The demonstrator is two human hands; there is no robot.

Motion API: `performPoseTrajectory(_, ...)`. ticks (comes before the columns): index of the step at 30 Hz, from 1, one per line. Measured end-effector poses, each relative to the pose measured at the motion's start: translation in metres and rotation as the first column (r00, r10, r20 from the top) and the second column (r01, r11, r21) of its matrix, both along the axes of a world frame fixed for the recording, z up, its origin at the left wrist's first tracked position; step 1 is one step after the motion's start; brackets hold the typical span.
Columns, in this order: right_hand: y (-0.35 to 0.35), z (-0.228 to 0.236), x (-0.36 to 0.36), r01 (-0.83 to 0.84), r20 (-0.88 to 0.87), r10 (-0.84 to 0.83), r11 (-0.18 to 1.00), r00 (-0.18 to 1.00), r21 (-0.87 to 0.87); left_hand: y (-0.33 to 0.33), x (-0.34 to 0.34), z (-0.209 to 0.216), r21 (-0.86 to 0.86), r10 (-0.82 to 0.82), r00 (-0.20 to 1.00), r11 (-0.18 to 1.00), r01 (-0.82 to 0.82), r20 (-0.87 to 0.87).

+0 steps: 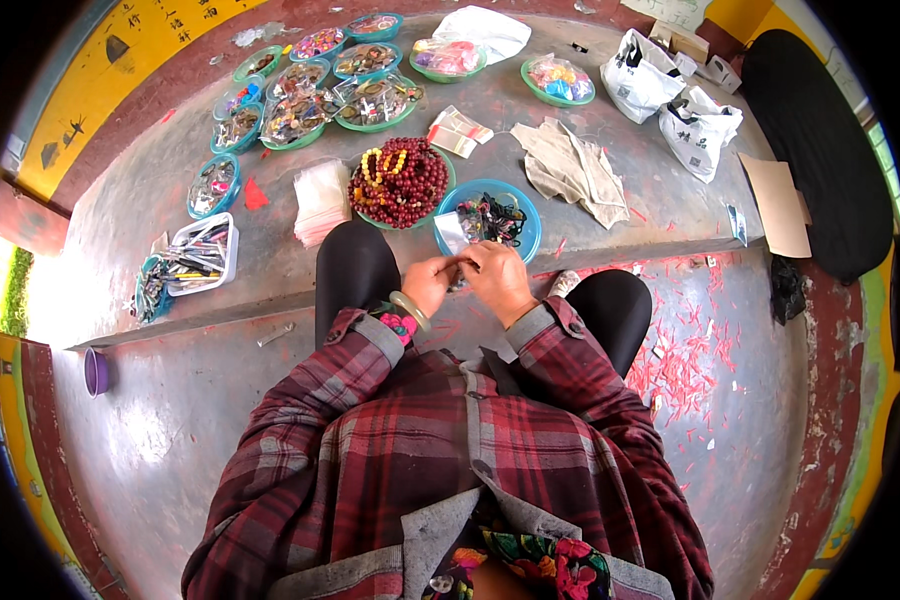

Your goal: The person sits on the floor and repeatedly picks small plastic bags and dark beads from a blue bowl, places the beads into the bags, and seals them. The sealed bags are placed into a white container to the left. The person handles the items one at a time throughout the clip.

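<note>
Between my knees, my left hand [428, 286] and my right hand [501, 283] meet with their fingers pinched together. What they hold is small and mostly hidden by the fingers. Just beyond them stands a blue plastic basket [533, 228] with a tangle of black cords [492, 218] and small pieces in it. A clear plastic packet [451, 232] leans over its near left side. To the left of that, a heap of dark red bead strings [407, 194] with some yellow beads [375, 168] fills a green basket.
A stack of clear plastic bags [322, 200] lies left of the beads, beside a white tray of pens [205, 258]. Several baskets of bagged trinkets [295, 105] sit farther back. At right are a beige cloth [570, 170], white carrier bags [700, 130] and cardboard [776, 205]. Red scraps [685, 340] litter the floor.
</note>
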State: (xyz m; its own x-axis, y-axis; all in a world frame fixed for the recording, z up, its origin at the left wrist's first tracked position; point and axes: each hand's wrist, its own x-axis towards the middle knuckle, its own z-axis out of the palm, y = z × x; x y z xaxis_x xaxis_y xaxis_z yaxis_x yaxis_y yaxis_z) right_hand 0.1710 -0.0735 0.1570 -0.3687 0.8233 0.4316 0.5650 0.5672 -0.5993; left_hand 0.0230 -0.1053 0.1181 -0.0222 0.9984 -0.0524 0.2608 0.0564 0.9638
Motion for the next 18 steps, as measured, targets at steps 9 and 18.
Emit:
performPoseTrajectory(9,-0.005,-0.001,-0.002,-0.023,0.171,-0.007,0.985,0.985,0.17,-0.003,0.003,0.004,0.189,-0.02,0.955,0.979,0.079,-0.297)
performPoseTrajectory(18,-0.005,0.004,-0.003,-0.003,0.129,-0.017,0.988,0.992,0.154,-0.003,0.004,-0.003,0.181,-0.037,0.978,0.981,0.075,-0.205)
